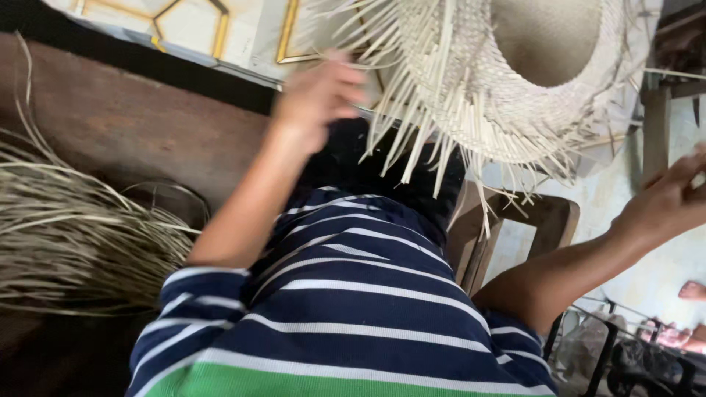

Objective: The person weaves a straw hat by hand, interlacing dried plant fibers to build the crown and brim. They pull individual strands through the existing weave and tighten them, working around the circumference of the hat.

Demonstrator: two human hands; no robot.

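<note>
A half-woven pale straw hat (515, 81) fills the top right, crown hollow facing me, with many loose strand ends sticking out of its brim. My left hand (316, 95) is raised and blurred, fingers curled, right at the loose ends on the hat's left side. I cannot tell whether it grips any of them. My right hand (669, 198) reaches to the frame's right edge below the brim, where its fingertips are cut off. Nothing shows in it. My navy, white and green striped shirt (346, 309) covers the bottom centre.
A bundle of loose dry straw (73, 235) lies at the left on a dark wooden surface (125, 110). A wooden stool (529, 220) stands under the hat. Another person's foot (693, 290) shows at the right edge, above a dark metal frame (625, 360).
</note>
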